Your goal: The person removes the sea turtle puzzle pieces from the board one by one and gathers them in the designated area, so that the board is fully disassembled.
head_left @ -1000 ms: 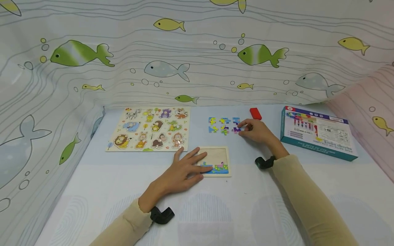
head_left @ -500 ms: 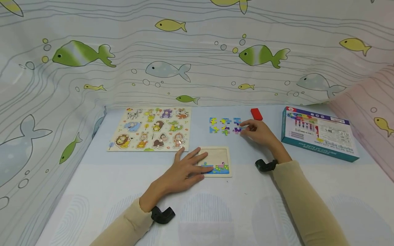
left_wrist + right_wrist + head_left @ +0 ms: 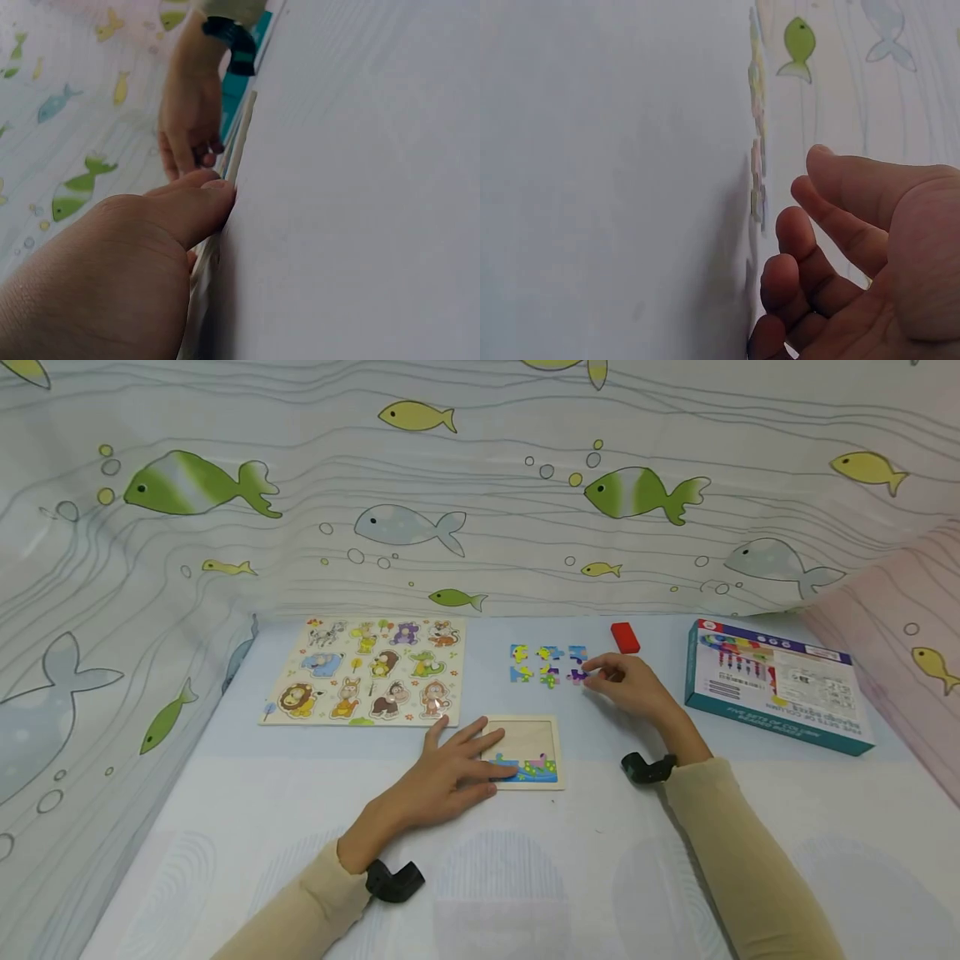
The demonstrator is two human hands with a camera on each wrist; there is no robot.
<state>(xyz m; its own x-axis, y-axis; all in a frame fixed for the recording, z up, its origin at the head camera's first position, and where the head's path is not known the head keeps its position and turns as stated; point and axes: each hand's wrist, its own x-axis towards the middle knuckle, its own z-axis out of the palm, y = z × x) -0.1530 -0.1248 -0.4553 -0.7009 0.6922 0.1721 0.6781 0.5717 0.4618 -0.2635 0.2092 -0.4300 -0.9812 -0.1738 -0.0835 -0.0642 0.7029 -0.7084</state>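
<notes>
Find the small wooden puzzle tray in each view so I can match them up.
Head: wooden puzzle tray right of and below centre, partly under the left hand.
Left wrist: edge-on, its pale rim just above centre.
Right wrist: not visible.
Shared landmark: right hand, in all three.

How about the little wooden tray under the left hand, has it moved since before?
No, the wooden tray shows no shift either way against the animal board in the head view.
</notes>
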